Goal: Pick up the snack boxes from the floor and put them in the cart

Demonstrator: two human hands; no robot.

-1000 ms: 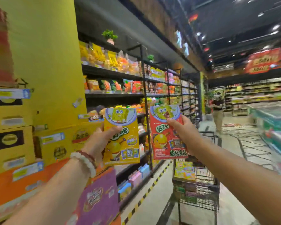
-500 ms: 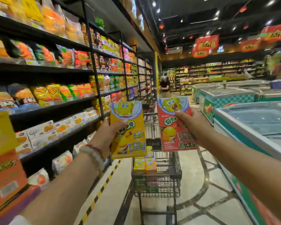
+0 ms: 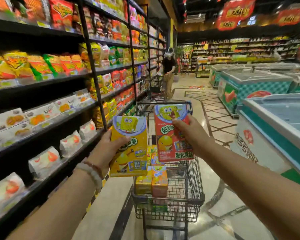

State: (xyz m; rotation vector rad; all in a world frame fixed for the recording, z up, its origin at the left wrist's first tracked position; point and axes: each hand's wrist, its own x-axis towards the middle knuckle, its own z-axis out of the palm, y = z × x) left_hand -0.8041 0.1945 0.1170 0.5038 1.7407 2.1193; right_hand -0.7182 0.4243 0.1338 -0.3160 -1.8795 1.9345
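1. Wire-mesh shopping cart [image 3: 194, 179] stands on the glossy floor, flat rectangular snack boxes [image 3: 151, 183] upright inside.
2. Yellow cardboard snack box [image 3: 130, 135], held above the cart's left edge: left hand [image 3: 109, 149] curls around its side.
3. Red snack box [image 3: 164, 134], over the cart: right hand [image 3: 192, 135] pinches its right edge.

Two hands are up, the left hand [image 3: 105, 149] and the right hand [image 3: 191, 134], and each holds one snack box: one yellow box [image 3: 129, 148] and one red box [image 3: 171, 134]. In the one wire cart [image 3: 194, 179] at least two more boxes stand side by side, with others behind them too hidden to count. One other person [image 3: 169, 66] stands down the aisle.
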